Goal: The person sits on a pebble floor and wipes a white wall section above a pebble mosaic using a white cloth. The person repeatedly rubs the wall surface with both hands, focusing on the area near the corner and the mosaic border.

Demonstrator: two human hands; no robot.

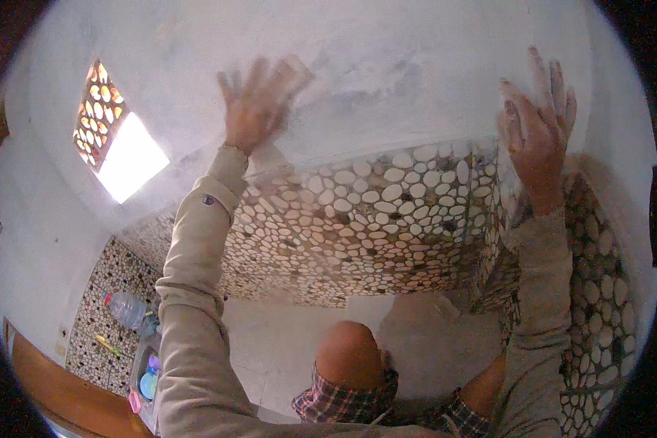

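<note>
We face a pale wall [416, 66] above pebble tiles [365, 197], likely stiff and best met flat-palmed, our right hand [539, 135] with fingers apart, our left hand [254, 113] too blurred to tell.

The wall [431, 102] is whitish with grey smudges [398, 73], the sleeves [190, 292] beige.

No words or numbers can be read here — the small dark badge [209, 199] on the left sleeve [190, 252] is too tiny to make out, and any print on the plastic bottle [127, 311] is unclear.
</note>
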